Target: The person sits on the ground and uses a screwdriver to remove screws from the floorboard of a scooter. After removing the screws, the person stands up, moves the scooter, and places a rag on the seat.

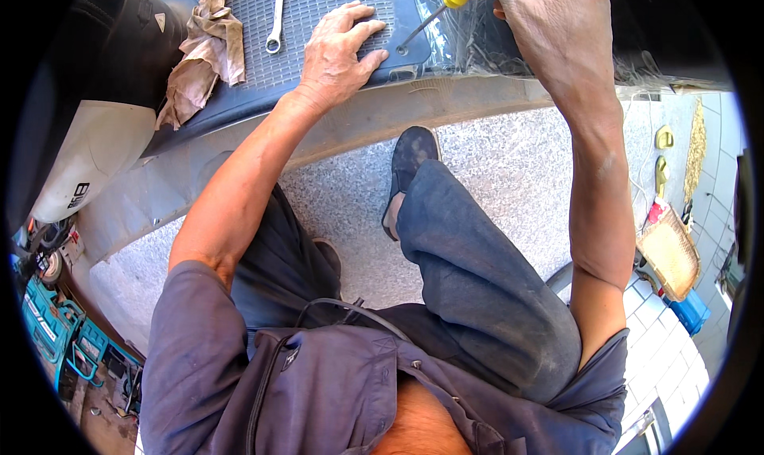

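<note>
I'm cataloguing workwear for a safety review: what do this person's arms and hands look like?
The left hand and right hand are both ungloved. No watch or bracelet shows on either wrist. The forearms are uncovered; the left sleeve and right sleeve are short, in plain, dusky purple-grey cloth. Some right fingers are hidden or cut off, so rings there can't be ruled out.

On the white curved panel (99,148) at the left stand a few bold dark characters (78,195), turned on their side. Above it, the black panel carries a small, pale triangular sticker (161,23), whose marks are too small to read. At the lower left, a teal case (49,331) bears pale lettering, which is small and not clear.
</note>
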Demonstrator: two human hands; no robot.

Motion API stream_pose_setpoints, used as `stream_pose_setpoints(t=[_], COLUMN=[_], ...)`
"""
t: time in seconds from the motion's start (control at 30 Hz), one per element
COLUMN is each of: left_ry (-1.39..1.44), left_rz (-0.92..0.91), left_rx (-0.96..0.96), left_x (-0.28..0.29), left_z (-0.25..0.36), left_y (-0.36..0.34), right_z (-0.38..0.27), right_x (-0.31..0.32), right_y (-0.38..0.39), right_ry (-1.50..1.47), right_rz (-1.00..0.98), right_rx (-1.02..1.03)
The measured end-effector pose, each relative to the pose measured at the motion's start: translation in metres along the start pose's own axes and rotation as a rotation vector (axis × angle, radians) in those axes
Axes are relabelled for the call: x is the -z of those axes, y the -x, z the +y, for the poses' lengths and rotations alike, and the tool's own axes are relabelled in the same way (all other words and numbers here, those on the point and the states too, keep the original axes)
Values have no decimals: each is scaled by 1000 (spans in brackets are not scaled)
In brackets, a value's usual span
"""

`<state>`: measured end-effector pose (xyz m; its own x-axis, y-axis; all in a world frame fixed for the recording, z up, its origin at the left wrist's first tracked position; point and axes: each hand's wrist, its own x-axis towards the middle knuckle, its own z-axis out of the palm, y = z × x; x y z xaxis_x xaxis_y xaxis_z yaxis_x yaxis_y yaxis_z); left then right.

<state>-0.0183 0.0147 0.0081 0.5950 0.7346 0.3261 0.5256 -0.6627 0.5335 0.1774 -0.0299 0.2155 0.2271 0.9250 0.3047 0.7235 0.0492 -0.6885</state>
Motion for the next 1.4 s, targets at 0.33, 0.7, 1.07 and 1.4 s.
stream_pose_setpoints(t=[0.33,0.7,1.07,1.4], left_ry=[-3,-16,-15,-25], left_rz=[-6,-10,-11,-5], left_rx=[6,2,0,0], left_x=[2,1,2,-1], left_z=[0,-2,-2,-1], left_y=[0,0,1,0], right_z=[-12,-4,-6,2], right_x=[20,12,8,16], right_y=[-2,4,6,2], right_ry=[30,111,180,51], right_rz=[-149,-55,-29,-255], right_rx=[-21,110,139,192])
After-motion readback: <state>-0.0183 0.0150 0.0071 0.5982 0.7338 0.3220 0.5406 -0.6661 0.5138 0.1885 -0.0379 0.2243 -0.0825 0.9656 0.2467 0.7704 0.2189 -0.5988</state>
